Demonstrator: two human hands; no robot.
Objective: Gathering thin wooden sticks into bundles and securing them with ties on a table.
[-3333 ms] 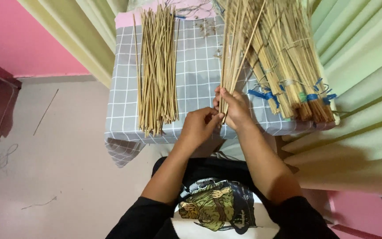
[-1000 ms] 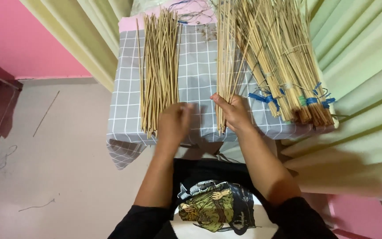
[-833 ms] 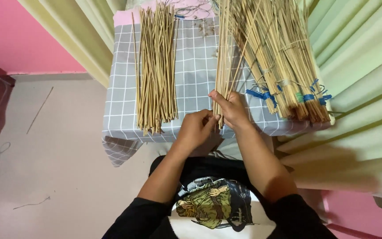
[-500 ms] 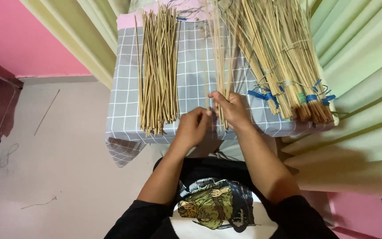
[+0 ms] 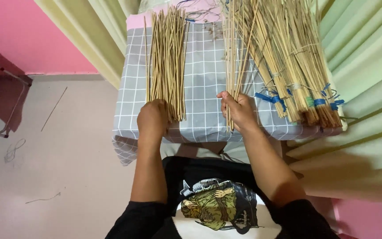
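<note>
A counter (image 5: 204,119) draped in a grey checked cloth stands against pale green curtains (image 5: 363,48). On its right side lie tied bundles (image 5: 297,66) of thin tan sticks, bound near their cut ends with blue string (image 5: 268,97). On its left side lies a loose pile of sticks (image 5: 166,57), running lengthwise away from the person. Between the two, the right hand (image 5: 239,110) has its grip closed around a small bunch of sticks (image 5: 233,57) near their lower ends, the bunch fanning out up the counter. The left hand (image 5: 152,119) rests on the near end of the loose pile, fingers curled down over the stick ends; whether its grip pinches any stick I cannot tell.
</note>
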